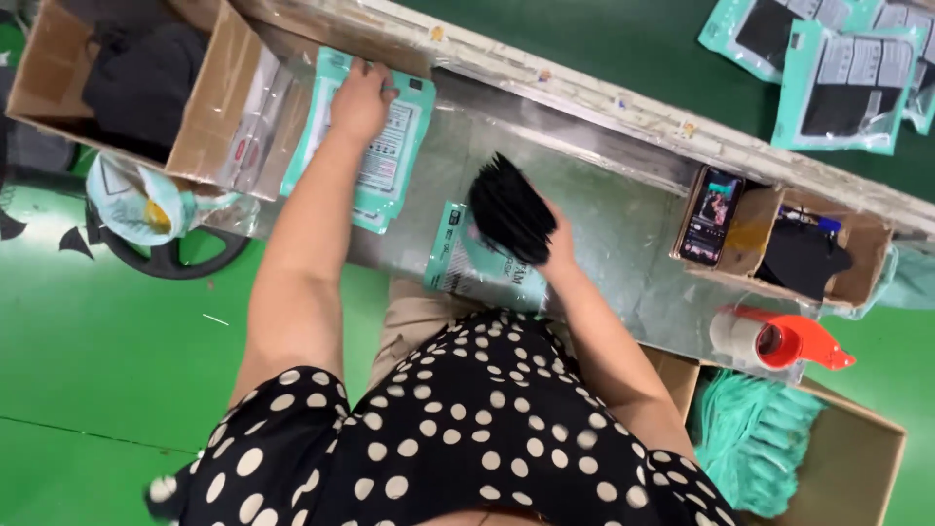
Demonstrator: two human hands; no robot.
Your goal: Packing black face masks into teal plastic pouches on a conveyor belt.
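My left hand [358, 97] rests flat on a stack of teal-edged clear pouches [390, 156] at the far left of a metal worktop [604, 224]. My right hand [557, 242] grips a thick stack of black folded pieces [508, 207], held above another teal pouch [467, 268] lying at the worktop's near edge.
A cardboard box [209, 107] with dark items stands left of the pouches. A phone [711, 214] leans in a small box [838, 263] holding black items. A red tape dispenser [784, 341] lies near it. A box of teal strings [755, 438] sits below. Filled pouches [838, 78] lie on the green belt.
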